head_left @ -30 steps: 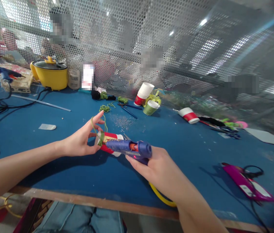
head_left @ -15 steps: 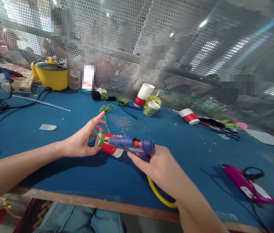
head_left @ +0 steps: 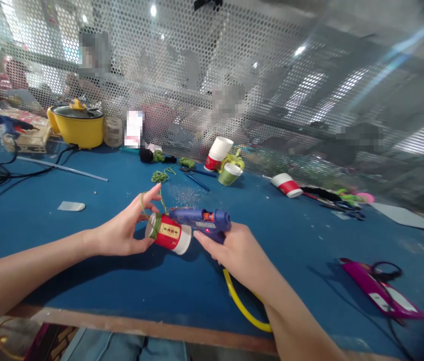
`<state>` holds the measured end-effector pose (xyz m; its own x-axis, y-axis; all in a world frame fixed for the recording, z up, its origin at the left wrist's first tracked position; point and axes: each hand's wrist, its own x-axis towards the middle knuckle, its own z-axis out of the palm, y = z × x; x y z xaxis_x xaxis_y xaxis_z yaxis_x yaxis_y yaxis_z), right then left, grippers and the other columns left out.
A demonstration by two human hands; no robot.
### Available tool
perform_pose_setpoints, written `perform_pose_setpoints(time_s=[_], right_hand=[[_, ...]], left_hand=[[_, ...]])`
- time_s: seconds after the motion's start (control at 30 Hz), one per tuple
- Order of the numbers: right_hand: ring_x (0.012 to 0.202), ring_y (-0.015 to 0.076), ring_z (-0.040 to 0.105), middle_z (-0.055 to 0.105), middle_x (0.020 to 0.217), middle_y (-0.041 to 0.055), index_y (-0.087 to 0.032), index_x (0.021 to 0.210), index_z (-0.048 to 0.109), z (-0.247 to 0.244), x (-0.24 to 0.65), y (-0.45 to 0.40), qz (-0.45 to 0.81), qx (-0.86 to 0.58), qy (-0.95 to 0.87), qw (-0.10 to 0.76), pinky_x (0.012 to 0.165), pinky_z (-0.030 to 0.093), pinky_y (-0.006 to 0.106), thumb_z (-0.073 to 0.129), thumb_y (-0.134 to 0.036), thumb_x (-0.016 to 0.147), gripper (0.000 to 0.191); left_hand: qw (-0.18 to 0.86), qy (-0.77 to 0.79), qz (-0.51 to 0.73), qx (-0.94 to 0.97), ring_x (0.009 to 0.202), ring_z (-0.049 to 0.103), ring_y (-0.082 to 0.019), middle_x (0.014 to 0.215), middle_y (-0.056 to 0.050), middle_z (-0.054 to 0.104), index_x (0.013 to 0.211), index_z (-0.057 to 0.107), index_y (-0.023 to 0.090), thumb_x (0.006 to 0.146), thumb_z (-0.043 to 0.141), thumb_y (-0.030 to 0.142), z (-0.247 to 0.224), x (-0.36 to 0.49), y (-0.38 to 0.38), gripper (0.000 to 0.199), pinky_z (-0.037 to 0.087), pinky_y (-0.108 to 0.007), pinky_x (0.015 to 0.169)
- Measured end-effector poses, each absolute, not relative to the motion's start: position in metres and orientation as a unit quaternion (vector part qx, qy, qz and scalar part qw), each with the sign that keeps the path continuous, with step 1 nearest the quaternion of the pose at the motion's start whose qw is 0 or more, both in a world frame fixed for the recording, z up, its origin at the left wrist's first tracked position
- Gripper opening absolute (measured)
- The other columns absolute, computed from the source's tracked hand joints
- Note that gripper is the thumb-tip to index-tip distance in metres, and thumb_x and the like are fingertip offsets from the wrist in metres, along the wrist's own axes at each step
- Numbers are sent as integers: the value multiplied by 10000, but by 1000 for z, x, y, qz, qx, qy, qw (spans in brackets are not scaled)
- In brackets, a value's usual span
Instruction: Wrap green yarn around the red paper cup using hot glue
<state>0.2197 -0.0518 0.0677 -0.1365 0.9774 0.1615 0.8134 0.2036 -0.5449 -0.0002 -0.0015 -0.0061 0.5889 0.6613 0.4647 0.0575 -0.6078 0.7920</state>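
Observation:
My left hand (head_left: 131,225) grips a red and white paper cup (head_left: 179,239) by one end, the cup lying on its side. Green yarn (head_left: 154,228) is wound around that end, and a strand loops up over my raised fingers. In my right hand (head_left: 236,248) is a blue hot glue gun (head_left: 193,218) with a small red light on. Its nozzle end lies over the far side of the cup, and whether the tip touches is hidden. A yellow cord (head_left: 242,306) hangs below my right wrist.
A green yarn bundle (head_left: 160,176) lies beyond the cup. Behind stand stacked paper cups (head_left: 221,146), a green-wrapped cup (head_left: 230,174) and a yellow pot (head_left: 80,128). To the right are a tipped cup (head_left: 286,185), scissors (head_left: 347,209) and a purple packet (head_left: 381,291). Perforated metal panelling backs the table.
The glue gun's nozzle has shifted from the front of the cup to its far upper side. The cup's printed label now shows. My left hand keeps hold of the cup.

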Motion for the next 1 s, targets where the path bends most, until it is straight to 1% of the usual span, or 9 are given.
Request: perform_pose_setpoints(time_s=[0.13, 0.3, 0.4, 0.57, 0.67, 0.77, 0.87, 0.93, 1.0], right_hand=[[381, 114, 506, 540, 453, -22, -154, 711, 581, 70, 226, -49, 287, -629, -668, 274, 401, 426, 224, 574, -348, 759, 199], [518, 102, 536, 591, 613, 21, -126, 733, 572, 69, 248, -27, 352, -597, -615, 376, 488, 448, 218, 624, -486, 702, 366], [494, 76, 503, 557, 615, 12, -125, 707, 566, 65, 264, -5, 369, -592, -592, 404, 455, 421, 191, 599, -525, 713, 401], [422, 77, 506, 543, 537, 5, -149, 669, 513, 46, 283, 34, 258, -723, -558, 315, 420, 422, 192, 509, -416, 825, 309], [439, 113, 547, 564, 509, 26, -160, 592, 504, 30, 292, 52, 207, -758, -558, 267, 450, 431, 222, 496, -415, 827, 347], [618, 199, 627, 618, 574, 91, -157, 502, 524, 21, 298, 63, 145, -782, -568, 210, 561, 440, 271, 510, -418, 810, 403], [889, 288, 609, 659, 760, 168, -145, 529, 574, 25, 292, 62, 77, -797, -574, 173, 699, 421, 322, 571, -365, 770, 327], [934, 278, 586, 656, 833, 167, -144, 591, 606, 33, 279, 52, 54, -782, -598, 167, 733, 405, 319, 548, -388, 785, 317], [770, 219, 606, 639, 699, 105, -152, 645, 624, 43, 260, 36, 96, -725, -662, 161, 666, 409, 289, 440, -487, 832, 426]], left_hand=[[390, 229, 405, 795, 1047, 437, -206, 1278, -112, 309, 1408, 40, 325, 695, 565, 54, -7, 0, 0, 927, 481, -375, 856], [414, 250, 427, 764, 1011, 445, -196, 1259, -114, 322, 1406, 45, 314, 712, 587, 102, -8, 0, 4, 906, 494, -354, 819], [430, 264, 430, 749, 1009, 443, -187, 1248, -95, 321, 1398, 49, 340, 716, 587, 119, -8, -1, 6, 897, 482, -358, 829], [446, 273, 435, 733, 1003, 431, -180, 1240, -74, 320, 1387, 50, 375, 708, 588, 135, -8, -2, 7, 899, 467, -369, 837], [451, 276, 435, 729, 1008, 427, -181, 1246, -74, 319, 1385, 53, 378, 711, 589, 141, -9, -2, 8, 894, 458, -374, 841], [451, 281, 433, 728, 1012, 426, -183, 1249, -79, 318, 1387, 47, 371, 715, 590, 149, -9, -2, 8, 892, 451, -383, 846], [452, 283, 432, 727, 1009, 429, -183, 1248, -81, 319, 1387, 44, 368, 714, 592, 155, -9, -2, 8, 894, 451, -389, 847], [452, 282, 434, 726, 1007, 433, -183, 1245, -79, 323, 1387, 50, 370, 710, 596, 156, -9, -3, 8, 896, 452, -392, 848], [452, 283, 436, 725, 1006, 437, -185, 1237, -77, 333, 1387, 61, 372, 706, 599, 153, -9, -3, 8, 895, 453, -395, 850]])
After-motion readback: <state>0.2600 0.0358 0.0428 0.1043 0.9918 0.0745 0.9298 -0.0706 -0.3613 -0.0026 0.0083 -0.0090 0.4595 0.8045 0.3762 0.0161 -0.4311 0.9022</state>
